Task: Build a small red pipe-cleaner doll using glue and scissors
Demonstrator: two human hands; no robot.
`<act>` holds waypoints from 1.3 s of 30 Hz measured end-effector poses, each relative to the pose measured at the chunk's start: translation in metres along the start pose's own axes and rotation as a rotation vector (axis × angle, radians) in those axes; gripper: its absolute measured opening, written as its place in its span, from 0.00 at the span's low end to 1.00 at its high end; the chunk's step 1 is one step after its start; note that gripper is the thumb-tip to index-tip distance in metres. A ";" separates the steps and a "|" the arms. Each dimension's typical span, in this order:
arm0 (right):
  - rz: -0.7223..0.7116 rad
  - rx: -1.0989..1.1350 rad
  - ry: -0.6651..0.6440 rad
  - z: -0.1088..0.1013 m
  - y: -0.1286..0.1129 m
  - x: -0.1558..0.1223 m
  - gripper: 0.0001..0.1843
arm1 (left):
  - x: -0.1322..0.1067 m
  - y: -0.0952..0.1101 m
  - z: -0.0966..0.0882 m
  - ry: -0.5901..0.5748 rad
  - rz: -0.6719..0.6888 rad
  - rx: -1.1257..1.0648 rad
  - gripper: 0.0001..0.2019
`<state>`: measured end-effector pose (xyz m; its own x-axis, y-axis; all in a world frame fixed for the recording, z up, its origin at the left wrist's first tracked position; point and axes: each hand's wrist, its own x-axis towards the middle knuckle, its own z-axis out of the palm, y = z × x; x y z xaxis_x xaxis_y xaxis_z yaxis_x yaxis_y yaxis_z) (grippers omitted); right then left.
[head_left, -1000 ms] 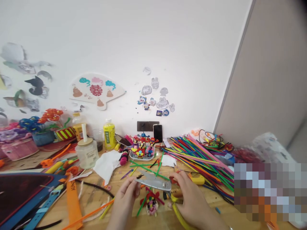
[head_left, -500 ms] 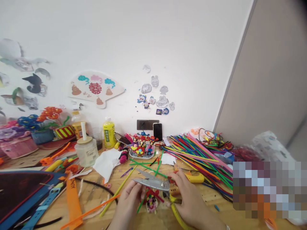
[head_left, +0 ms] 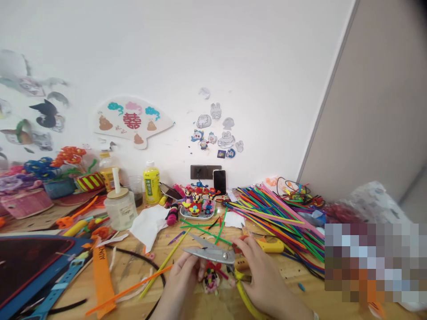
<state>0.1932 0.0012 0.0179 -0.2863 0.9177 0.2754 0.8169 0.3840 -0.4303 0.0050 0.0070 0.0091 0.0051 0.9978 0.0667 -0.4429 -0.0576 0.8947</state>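
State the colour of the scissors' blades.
The blades are silver-grey, clearest in the head view.

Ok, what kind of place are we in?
Likely a craft workspace: a heap of colourful stems, apparently pipe cleaners, small handmade-looking figures, and scissors in the right hand.

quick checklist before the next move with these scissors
1. Scissors in right hand: ok, yellow handles gripped.
2. Blades open: ok, tips apart.
3. Left hand well away from blades: not ok, its fingers are right by the lower tip; contact is unclear.
4. Left hand's hold: cannot tell, the fingers hide it.
5. Figure clear of blades: cannot tell, it shows just below them, depth unclear.
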 end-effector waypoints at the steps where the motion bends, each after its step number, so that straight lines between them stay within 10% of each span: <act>1: 0.005 -0.005 -0.002 0.000 0.000 0.000 0.38 | 0.000 0.000 0.001 0.001 0.002 -0.002 0.15; 25: -0.018 0.023 0.009 -0.005 -0.007 0.001 0.33 | 0.003 -0.004 -0.001 -0.023 -0.038 0.036 0.13; 31: 0.029 -0.045 -0.014 -0.005 -0.006 0.004 0.31 | 0.010 -0.010 -0.016 0.117 -0.018 0.246 0.15; 35: 0.048 -0.201 0.045 -0.001 -0.002 0.006 0.32 | 0.016 -0.001 -0.031 0.314 0.292 0.550 0.12; 39: -0.036 -0.364 0.088 0.007 0.002 0.005 0.32 | 0.017 0.009 -0.035 0.164 0.856 1.206 0.08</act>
<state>0.1900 0.0077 0.0122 -0.2872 0.8857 0.3646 0.9360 0.3403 -0.0894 -0.0303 0.0244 0.0028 -0.0016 0.6353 0.7722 0.7324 -0.5250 0.4335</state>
